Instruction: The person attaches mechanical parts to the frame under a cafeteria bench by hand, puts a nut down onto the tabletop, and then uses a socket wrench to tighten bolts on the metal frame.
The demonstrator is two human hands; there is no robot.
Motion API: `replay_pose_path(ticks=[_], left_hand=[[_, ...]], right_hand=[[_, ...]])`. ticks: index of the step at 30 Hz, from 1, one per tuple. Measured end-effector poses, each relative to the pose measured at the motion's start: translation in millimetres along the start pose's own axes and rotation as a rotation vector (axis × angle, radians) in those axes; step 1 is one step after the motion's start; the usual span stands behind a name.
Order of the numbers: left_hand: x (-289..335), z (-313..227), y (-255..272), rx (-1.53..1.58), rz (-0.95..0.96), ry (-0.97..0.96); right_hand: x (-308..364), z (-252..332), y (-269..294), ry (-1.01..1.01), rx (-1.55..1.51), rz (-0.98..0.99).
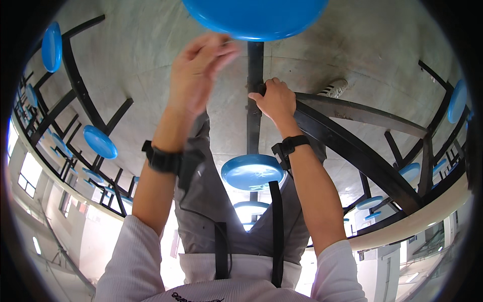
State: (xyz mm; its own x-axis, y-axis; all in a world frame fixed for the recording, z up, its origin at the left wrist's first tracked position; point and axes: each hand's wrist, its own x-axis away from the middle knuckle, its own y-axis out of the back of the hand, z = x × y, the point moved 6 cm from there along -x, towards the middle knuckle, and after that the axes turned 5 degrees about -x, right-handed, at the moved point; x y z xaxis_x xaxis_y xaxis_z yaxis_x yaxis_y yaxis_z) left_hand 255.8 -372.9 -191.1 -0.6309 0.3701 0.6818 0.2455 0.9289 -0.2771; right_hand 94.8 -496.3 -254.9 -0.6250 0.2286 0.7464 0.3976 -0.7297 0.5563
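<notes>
- Hand, left [200, 70]: hovers just beside the near rim of the blue seat [256, 19], blurred, fingers pointing forward and rightward; cannot tell whether loose or grasping.
- Hand, right [279, 99]: rests back upward at the black bar [255, 65], thumb laid across, fingers bent; cannot tell whether clenched around it.
- Seat: sits over the bar's far end.
</notes>
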Motion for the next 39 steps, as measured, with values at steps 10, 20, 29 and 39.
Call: replay_pose_path(ticks=[10,20,29,39], left_hand=[[16.7,178.2,65.0,-0.143,-0.070,0.430],[9.8,215.2,30.0,0.010,-0.156,0.482],[3.2,195.7,28.8,-0.059,0.011,0.406],[8.6,190.7,18.4,-0.173,0.001,0.441]], right_hand=[[2.8,-7.4,4.5,0.004,0.083,-0.031],[3.7,-8.6,5.3,-0.011,0.089,0.005],[2.9,-8.3,6.0,0.033,0.109,-0.072],[3.9,-8.6,5.1,0.041,0.106,-0.071]])
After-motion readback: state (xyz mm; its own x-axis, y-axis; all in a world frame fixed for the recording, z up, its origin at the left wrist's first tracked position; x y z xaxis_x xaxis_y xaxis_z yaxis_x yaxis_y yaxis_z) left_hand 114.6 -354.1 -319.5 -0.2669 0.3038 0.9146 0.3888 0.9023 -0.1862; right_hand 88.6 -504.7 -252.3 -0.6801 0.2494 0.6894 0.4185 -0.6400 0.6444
